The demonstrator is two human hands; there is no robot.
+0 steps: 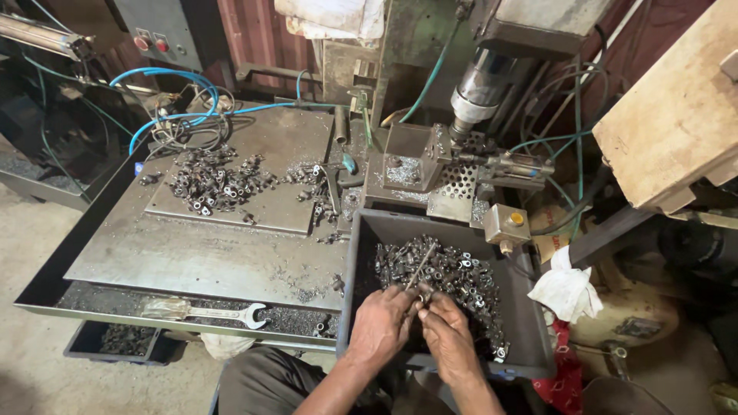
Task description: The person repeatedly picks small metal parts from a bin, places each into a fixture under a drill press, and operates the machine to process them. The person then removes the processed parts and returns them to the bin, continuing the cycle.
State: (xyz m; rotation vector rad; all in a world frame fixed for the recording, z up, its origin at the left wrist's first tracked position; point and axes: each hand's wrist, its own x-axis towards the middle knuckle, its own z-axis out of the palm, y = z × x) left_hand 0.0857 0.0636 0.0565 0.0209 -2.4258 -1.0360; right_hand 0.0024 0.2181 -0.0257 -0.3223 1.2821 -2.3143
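Note:
Both my hands are down in a dark grey bin that holds several small metal nuts. My left hand and my right hand meet at the fingertips over the near part of the pile. Between them they pinch a thin metal rod that slants up and away over the nuts; something small sits at its lower end, too small to make out. Which hand grips the rod more firmly I cannot tell.
A steel work plate to the left carries another heap of nuts. A spanner lies in the front tray. A drilling machine with a fixture stands behind the bin. White rag at right, wooden block upper right.

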